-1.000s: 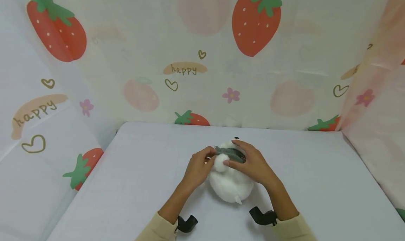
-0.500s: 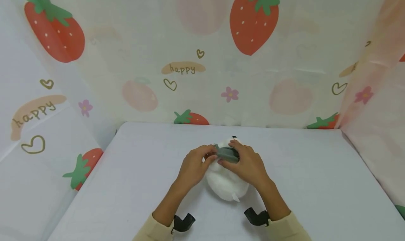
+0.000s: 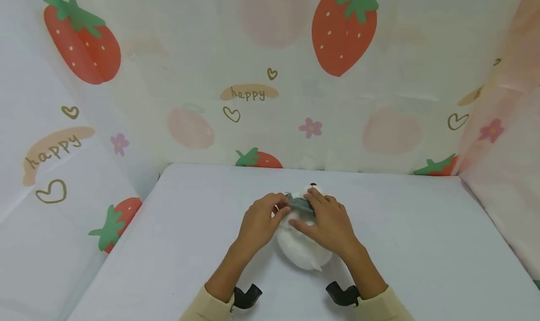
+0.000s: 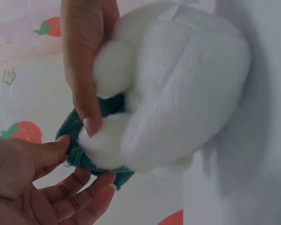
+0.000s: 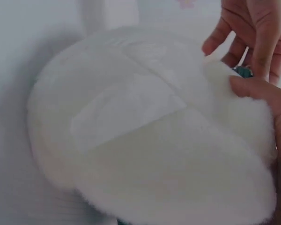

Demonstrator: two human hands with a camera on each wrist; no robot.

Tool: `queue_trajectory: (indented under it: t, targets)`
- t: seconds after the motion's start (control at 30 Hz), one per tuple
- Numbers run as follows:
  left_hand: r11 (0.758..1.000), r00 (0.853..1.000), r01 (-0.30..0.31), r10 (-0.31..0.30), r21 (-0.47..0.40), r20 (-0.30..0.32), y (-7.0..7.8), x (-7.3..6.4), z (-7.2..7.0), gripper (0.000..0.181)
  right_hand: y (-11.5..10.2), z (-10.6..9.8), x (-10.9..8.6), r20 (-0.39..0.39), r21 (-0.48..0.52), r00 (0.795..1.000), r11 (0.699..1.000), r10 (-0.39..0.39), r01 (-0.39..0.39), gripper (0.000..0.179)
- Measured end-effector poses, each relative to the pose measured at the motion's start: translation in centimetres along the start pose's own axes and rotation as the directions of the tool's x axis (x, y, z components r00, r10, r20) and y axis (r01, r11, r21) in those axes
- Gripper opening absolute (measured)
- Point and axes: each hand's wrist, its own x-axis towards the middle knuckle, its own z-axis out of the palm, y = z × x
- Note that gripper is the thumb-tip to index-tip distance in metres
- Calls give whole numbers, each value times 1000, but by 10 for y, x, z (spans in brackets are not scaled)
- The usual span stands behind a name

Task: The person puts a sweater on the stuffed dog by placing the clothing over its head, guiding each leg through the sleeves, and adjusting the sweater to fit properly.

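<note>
A white plush toy lies on the table, its rounded, seamed body toward me and a black spot at its far end. Dark green knitted fabric sits around its far part, next to two small fluffy white lobes. My left hand pinches the left edge of this fabric between thumb and fingers. Over the right side of the knit lies my right hand, fingers extended across it and thumb apart, resting on the white plush. Its palm and fingers hide part of the toy's far end. A white label shows on the plush.
The white-covered table surrounds the toy. Behind it hangs a strawberry-print curtain, with similar sheets at both sides. Black wrist-mounted pieces stick out near both cuffs.
My right hand has moved slightly left, its fingers sliding over the knit and its thumb ending off the fabric's edge. The fabric's stretched opening has narrowed. My left hand keeps its pinch.
</note>
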Motion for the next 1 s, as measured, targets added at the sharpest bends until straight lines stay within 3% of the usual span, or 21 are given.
queue_trajectory:
  t: [0.3, 0.5, 0.77, 1.0]
  targets:
    - [998, 999, -44, 43, 46, 33, 3, -1, -2, 7, -3, 8, 2, -54, -38, 993, 994, 104, -106, 73]
    - [998, 999, -48, 47, 43, 27, -1, 0, 0, 9, -7, 14, 3, -117, -72, 985, 988, 127, -135, 66]
    - [1000, 1000, -23, 23, 9, -15, -7, 2, 5, 8, -6, 11, 0, -73, -19, 992, 994, 106, -108, 67]
    - [998, 998, -36, 38, -44, 57, -5, 1, -2, 6, -6, 12, 0, -116, -12, 988, 994, 104, -107, 64]
